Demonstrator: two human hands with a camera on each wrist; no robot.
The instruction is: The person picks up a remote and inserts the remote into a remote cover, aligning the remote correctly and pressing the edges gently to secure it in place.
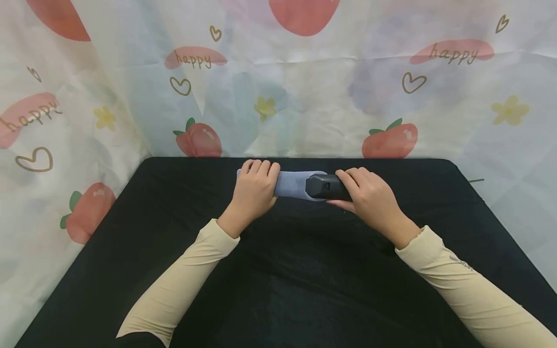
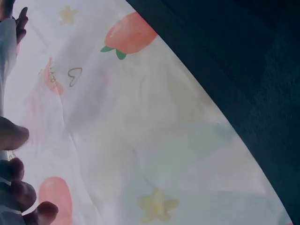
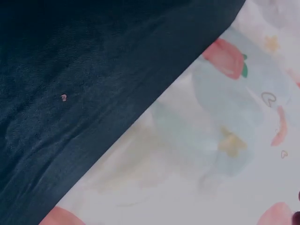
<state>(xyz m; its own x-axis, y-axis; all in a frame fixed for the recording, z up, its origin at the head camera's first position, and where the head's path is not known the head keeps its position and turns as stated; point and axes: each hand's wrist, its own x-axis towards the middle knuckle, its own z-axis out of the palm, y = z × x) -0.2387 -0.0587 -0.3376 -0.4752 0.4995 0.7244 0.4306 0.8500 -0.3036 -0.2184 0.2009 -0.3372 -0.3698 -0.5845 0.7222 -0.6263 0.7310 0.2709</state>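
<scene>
Near the far edge of the black table, my left hand grips a flat, elongated pale-blue piece by its left part. My right hand holds a black, blocky handheld object, fingers over its top and thumb beneath. The black object's left end overlaps the rounded right end of the blue piece in the head view; what kind of thing either is, I cannot tell. In the left wrist view, fingertips of the left hand show at the left edge with part of the blue piece hidden among them.
A black cloth covers the table. Behind and to both sides hangs a pale curtain printed with strawberries, hearts and flowers, meeting the table's far edge. In the right wrist view a tiny pinkish speck lies on the cloth.
</scene>
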